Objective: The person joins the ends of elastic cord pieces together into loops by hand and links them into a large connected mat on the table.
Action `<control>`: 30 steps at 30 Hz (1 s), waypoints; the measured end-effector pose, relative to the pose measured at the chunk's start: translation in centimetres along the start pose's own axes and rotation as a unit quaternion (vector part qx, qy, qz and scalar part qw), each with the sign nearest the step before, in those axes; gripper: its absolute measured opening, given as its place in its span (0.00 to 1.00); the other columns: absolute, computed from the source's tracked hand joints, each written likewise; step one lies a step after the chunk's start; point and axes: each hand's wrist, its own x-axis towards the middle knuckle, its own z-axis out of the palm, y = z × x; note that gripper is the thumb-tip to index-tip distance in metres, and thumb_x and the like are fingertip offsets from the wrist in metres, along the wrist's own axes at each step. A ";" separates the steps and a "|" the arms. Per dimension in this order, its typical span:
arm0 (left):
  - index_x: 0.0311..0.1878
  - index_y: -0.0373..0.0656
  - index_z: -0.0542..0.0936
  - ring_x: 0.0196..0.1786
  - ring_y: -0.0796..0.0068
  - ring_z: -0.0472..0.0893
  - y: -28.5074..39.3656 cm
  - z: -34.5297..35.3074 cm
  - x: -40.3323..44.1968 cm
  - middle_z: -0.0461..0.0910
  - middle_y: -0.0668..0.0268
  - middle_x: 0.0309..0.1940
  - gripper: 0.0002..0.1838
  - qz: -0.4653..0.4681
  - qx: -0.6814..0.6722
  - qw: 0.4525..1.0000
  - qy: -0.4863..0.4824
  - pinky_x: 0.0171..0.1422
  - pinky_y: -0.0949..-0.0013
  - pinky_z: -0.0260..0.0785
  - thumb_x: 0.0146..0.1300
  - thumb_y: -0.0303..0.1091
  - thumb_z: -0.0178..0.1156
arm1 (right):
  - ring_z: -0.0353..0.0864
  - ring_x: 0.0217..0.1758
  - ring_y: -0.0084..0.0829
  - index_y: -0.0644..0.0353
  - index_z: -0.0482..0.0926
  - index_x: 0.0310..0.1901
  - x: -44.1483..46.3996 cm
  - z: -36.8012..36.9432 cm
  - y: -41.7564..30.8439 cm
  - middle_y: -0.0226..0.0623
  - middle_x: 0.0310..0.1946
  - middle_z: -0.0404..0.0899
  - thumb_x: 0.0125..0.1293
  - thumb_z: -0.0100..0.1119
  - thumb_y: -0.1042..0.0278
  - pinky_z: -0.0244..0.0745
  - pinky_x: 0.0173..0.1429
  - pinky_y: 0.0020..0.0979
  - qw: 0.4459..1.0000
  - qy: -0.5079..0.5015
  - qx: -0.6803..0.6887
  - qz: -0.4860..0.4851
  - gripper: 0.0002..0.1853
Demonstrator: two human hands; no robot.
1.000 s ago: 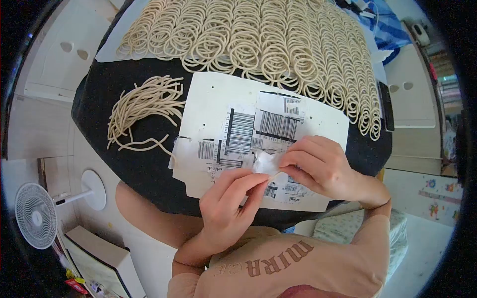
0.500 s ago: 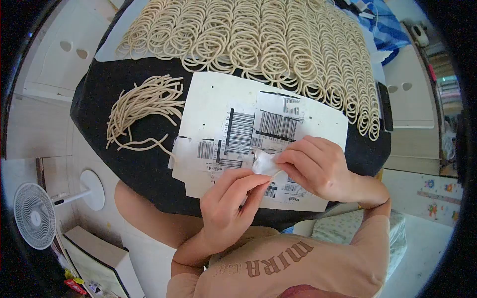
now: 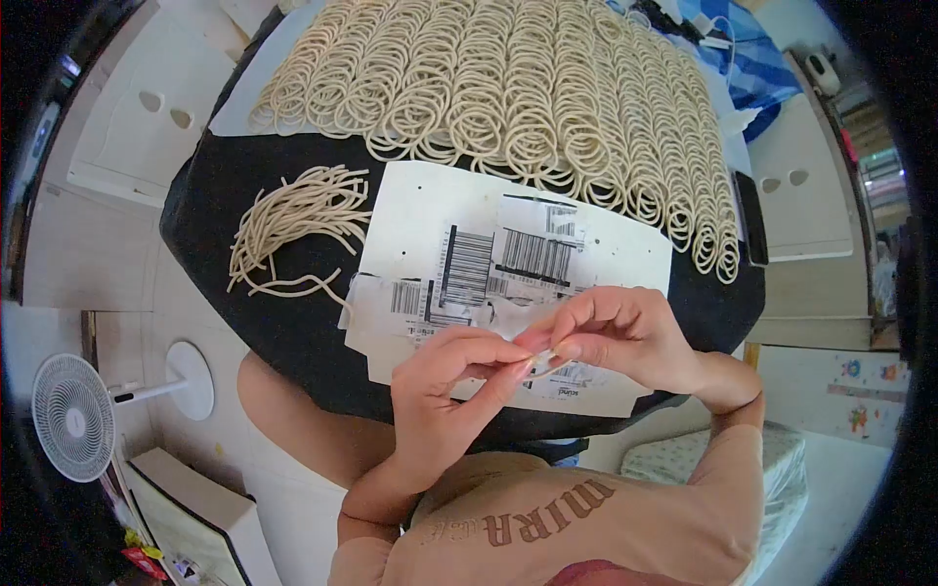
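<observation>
Bright, even light, faint shadows; edges bend fisheye-style into black, fingertips perhaps slightly blurred.

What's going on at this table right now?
The left hand pinches a beige cord, with the right hand right beside it; its exact grip is too small to tell. Both work above a white board bearing barcode labels. Loose strands lie left of the board, and rows of rings lie beyond it.
</observation>
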 end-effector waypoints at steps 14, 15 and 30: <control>0.41 0.30 0.81 0.42 0.76 0.81 -0.4 -0.1 -0.3 0.80 0.60 0.40 0.08 -0.058 -0.077 0.995 -0.017 0.48 0.75 0.77 0.58 0.15 0.62 | 0.80 0.40 0.20 0.69 0.76 0.47 -0.3 -0.4 0.3 0.35 0.39 0.81 0.68 0.56 0.75 0.82 0.43 0.23 0.998 0.006 0.006 0.055 0.09; 0.41 0.30 0.81 0.42 0.76 0.81 -0.4 -0.1 -0.3 0.80 0.60 0.40 0.08 -0.056 -0.072 0.996 -0.018 0.48 0.75 0.77 0.58 0.15 0.62 | 0.80 0.40 0.20 0.69 0.76 0.47 -0.3 -0.4 0.3 0.35 0.40 0.81 0.68 0.56 0.75 0.82 0.42 0.23 0.998 0.007 0.009 0.054 0.09; 0.41 0.31 0.82 0.42 0.75 0.82 -0.4 -0.2 -0.2 0.81 0.59 0.39 0.08 -0.032 -0.055 0.998 -0.020 0.47 0.75 0.79 0.57 0.16 0.63 | 0.80 0.40 0.19 0.69 0.76 0.46 -0.2 -0.2 0.1 0.35 0.40 0.81 0.68 0.56 0.74 0.82 0.40 0.23 0.997 0.010 0.020 0.068 0.09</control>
